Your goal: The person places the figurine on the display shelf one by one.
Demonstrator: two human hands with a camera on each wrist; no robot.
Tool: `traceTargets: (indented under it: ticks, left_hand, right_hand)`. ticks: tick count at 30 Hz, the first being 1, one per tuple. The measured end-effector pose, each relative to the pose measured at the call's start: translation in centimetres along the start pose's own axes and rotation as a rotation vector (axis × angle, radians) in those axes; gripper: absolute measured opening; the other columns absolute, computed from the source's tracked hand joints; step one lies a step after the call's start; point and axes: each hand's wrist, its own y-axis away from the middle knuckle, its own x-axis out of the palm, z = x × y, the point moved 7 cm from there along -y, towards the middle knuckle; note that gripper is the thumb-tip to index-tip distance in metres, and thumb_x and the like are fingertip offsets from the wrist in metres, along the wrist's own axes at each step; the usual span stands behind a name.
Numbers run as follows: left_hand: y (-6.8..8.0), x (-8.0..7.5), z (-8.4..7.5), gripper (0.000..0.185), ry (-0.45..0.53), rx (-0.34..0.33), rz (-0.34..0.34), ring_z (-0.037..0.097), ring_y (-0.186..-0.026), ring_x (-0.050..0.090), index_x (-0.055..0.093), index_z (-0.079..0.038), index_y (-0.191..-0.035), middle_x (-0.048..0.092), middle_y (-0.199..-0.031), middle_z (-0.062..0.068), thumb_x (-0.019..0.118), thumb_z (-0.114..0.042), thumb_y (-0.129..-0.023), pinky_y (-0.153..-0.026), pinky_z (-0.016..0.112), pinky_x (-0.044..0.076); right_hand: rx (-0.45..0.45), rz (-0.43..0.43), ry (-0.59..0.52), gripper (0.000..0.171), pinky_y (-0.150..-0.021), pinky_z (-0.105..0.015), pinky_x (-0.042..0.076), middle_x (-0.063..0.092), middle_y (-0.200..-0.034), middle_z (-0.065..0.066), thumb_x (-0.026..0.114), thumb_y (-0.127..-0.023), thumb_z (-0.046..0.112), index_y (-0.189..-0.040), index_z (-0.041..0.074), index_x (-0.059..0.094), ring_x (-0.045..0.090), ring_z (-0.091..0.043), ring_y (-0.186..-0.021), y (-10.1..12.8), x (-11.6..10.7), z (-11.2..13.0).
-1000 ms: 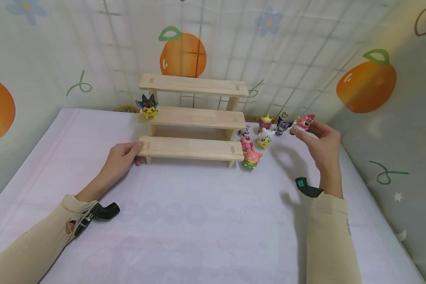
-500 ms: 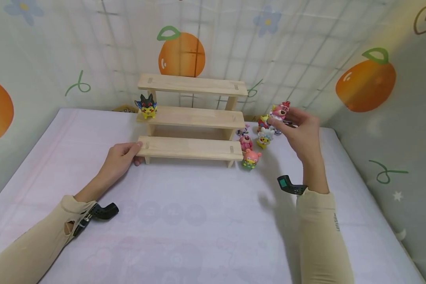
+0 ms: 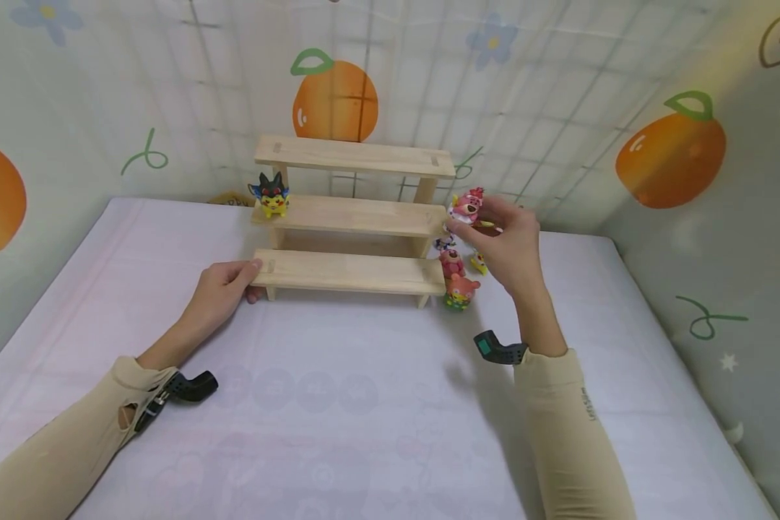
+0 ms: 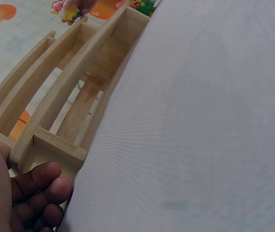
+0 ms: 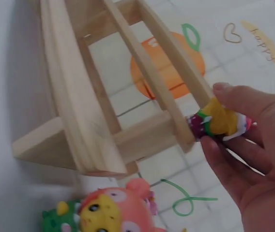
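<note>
We count one wooden three-step shelf [image 3: 353, 217] on the pale table cover [image 3: 364, 404], with a single yellow-and-black figurine [image 3: 271, 193] standing at the left end of its middle step. Our right hand [image 3: 503, 242] pinches one pink figurine [image 3: 468, 204] between thumb and fingertips, held in the air just beside the right end of the middle step. Below it on the cover we can make out three small figures: a pink bear [image 3: 451, 261], an orange-pink one with green [image 3: 461, 290] near the shelf's right foot, and a yellow one [image 3: 479, 264] mostly hidden behind the hand. Our left hand [image 3: 224, 289] grips the left end of the bottom step, fingers curled round the board.

The right wrist view shows the held figurine's yellow and purple underside [image 5: 220, 122] touching the step's end, which the head view cannot settle. The left wrist view shows the fingers [image 4: 36, 186] curled under the board's corner
</note>
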Motion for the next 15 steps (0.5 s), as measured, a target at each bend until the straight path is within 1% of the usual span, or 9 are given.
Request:
traceTargets:
  ticks: [4, 8, 12, 15]
  left_hand:
    - [0.0, -0.1, 0.0, 0.056, 0.005, 0.009, -0.005, 0.021, -0.078, 0.059, 0.075, -0.001, -0.105, 0.069, -0.077, 0.009, 0.047, -0.049, -0.111, -0.076, 0.028, 0.044]
    - [0.0, 0.0, -0.1, 0.056, 0.008, 0.013, -0.004, 0.023, -0.08, 0.059, 0.074, -0.001, -0.103, 0.068, -0.078, 0.009, 0.046, -0.049, -0.111, -0.078, 0.029, 0.043]
    - [0.0, 0.0, -0.1, 0.057, 0.004, 0.001, 0.005, 0.025, -0.082, 0.058, 0.073, -0.001, -0.103, 0.068, -0.079, 0.01, 0.046, -0.05, -0.111, -0.081, 0.032, 0.042]
    - [0.0, 0.1, -0.1, 0.057, 0.003, -0.003, 0.005, 0.025, -0.082, 0.058, 0.073, -0.001, -0.104, 0.068, -0.079, 0.01, 0.046, -0.05, -0.111, -0.081, 0.032, 0.042]
  right_hand:
    - [-0.018, 0.02, -0.019, 0.045, -0.093, -0.024, 0.057, 0.076, -0.118, -0.011, 0.086, -0.09, 0.03, -0.126, 0.008, 0.074, 0.069, -0.011, -0.104, -0.2, 1.1, -0.1]
    - [-0.041, 0.015, -0.025, 0.043, -0.092, -0.025, 0.058, 0.076, -0.117, -0.014, 0.086, -0.09, 0.022, -0.128, 0.006, 0.073, 0.071, -0.018, -0.103, -0.3, 1.6, -0.1]
    - [-0.046, 0.011, 0.004, 0.043, -0.091, -0.027, 0.059, 0.076, -0.119, -0.014, 0.086, -0.09, 0.017, -0.13, 0.006, 0.073, 0.073, -0.025, -0.104, -0.2, 1.8, -0.2]
    - [-0.042, 0.015, 0.018, 0.044, -0.094, -0.032, 0.059, 0.075, -0.122, -0.015, 0.085, -0.09, 0.015, -0.131, 0.005, 0.072, 0.073, -0.027, -0.108, 0.0, 1.9, -0.3]
